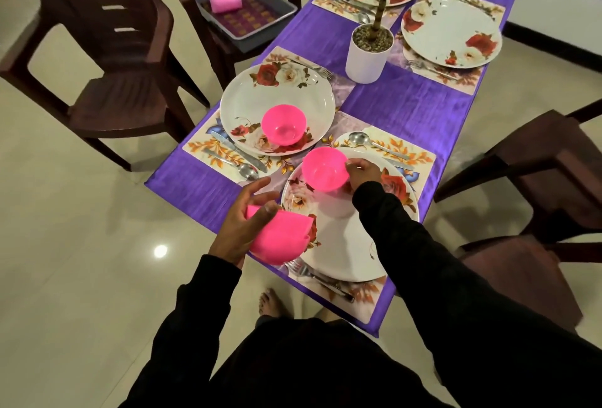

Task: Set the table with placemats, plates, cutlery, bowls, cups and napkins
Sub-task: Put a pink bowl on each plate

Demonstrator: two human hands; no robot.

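At the near edge of the surface, the left hand (pixel 242 225) has its grip clamped around a pink bowl (pixel 280 238). Just beyond, the right hand (pixel 363 170) pinches a second pink bowl (pixel 324 169) above the nearest plate (pixel 345 245). A third bowl (pixel 283 124) sits on the next plate (pixel 244 104).

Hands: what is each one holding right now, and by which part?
Right hand grips a pink bowl by its rim. Left hand cups stacked pink bowls around their sides.
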